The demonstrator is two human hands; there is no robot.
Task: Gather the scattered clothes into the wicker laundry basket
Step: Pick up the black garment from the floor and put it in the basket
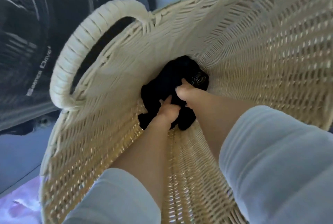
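- Both arms are deep inside the wicker laundry basket (252,61); dark clothes (167,79) sit bunched at its bottom.
- Left hand (166,110): fingers curled into the dark fabric, closed on a fold of it as far as I can judge.
- Right hand (183,91): also pressed into the pile at the basket bottom, fingers bent. Frame is blurred, so I can't tell if it's gripping or just pushing down.
- Risk 1: if I pull the hands out while they're closed on fabric, the clothes come back up with them. I need to let go fully first.
- Risk 2: pale sleeves (270,160) are pushed up just inside the basket rim; the weave could snag them on the way out.
- Risk 3: basket looks tilted relative to the view, handle (75,58) at the far left. Pushing hard on one side may tip it toward the dark appliance (27,34) beyond the handle.
- Can't see any clothes outside the basket from here, so I can't judge what's left to collect.
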